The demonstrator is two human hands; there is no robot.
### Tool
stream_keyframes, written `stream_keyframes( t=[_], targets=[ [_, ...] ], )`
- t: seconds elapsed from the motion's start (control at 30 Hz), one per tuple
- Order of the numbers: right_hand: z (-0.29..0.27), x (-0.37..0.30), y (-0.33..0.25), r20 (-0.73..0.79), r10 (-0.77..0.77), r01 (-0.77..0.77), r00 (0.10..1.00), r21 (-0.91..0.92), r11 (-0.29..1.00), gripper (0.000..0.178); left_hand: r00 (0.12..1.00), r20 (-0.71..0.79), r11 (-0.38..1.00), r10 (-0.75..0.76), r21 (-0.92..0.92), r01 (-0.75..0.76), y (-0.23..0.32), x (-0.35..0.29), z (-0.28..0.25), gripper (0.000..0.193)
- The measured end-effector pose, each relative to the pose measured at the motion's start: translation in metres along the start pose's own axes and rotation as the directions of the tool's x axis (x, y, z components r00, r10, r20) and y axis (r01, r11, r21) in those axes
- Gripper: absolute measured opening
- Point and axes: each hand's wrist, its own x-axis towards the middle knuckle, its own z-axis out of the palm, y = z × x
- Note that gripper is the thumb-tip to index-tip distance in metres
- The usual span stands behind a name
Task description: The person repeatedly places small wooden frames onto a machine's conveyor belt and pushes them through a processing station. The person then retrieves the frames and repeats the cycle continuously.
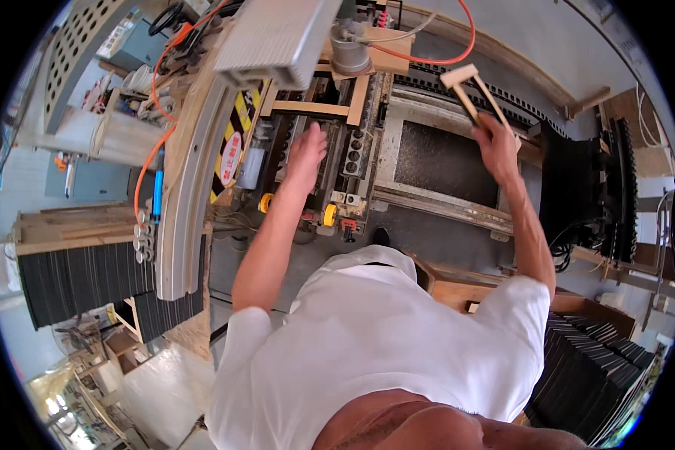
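Note:
My right hand (496, 150) is out to the right, its fingers closed round one end of a small pale wooden frame (460, 77). The frame is tilted up over the machine bed, and its far end points away from me. My left hand (305, 157) is over the machine's near side with its fingers curled in, and nothing shows in them. Just beyond it, a second wooden frame (315, 108) lies in the machine under a metal cylinder head (349, 56). The two are apart.
A grey aluminium beam (277, 37) overhangs the machine at the upper left. To the right are a dusty metal-framed bed (442, 161) and a black rubbery sheet (574, 180). Stacks of dark boards stand at left (82, 277) and lower right (585, 367). Orange hoses (157, 82) loop nearby.

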Motion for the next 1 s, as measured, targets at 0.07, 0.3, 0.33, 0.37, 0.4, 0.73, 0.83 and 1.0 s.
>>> stream_keyframes(
  t=[0.07,0.3,0.33,0.37,0.4,0.73,0.83,1.0],
  targets=[
    [-0.002,-0.043,-0.022,0.012,-0.044,0.043,0.999,0.065,0.997,0.035,0.993,-0.022,0.975,-0.12,-0.188,0.114,0.003,0.038,0.004,0.075],
    [0.03,-0.077,-0.133,0.079,-0.546,0.546,0.834,0.023,0.838,0.037,0.999,-0.033,0.777,-0.009,-0.629,-0.014,-0.02,0.111,-0.015,0.057],
    [0.041,-0.074,-0.146,0.114,-0.571,0.57,0.813,0.042,0.821,0.037,0.999,-0.041,0.775,0.022,-0.631,-0.043,-0.027,0.114,-0.022,0.056],
    [0.053,-0.07,-0.158,0.151,-0.6,0.597,0.786,0.067,0.799,0.037,0.997,-0.056,0.77,0.055,-0.633,-0.078,-0.032,0.116,-0.032,0.056],
    [0.065,-0.068,-0.155,0.16,-0.586,0.587,0.794,0.048,0.808,0.036,0.995,-0.089,0.797,-0.05,-0.603,-0.014,-0.022,0.1,-0.005,0.052],
    [0.188,-0.027,-0.19,0.221,-0.673,0.696,0.705,-0.034,0.717,0.039,0.946,0.265,0.715,0.186,-0.697,0.054,-0.071,-0.008,-0.04,0.04],
    [0.198,-0.025,-0.199,0.244,-0.674,0.711,0.697,-0.112,0.695,0.04,0.946,0.272,0.684,0.174,-0.724,0.083,-0.069,-0.009,-0.045,0.043],
    [0.199,-0.028,-0.212,0.337,-0.6,0.673,0.725,-0.163,0.721,0.042,0.967,0.202,0.656,0.157,-0.753,0.051,-0.074,-0.007,-0.042,0.031]
  ],
)
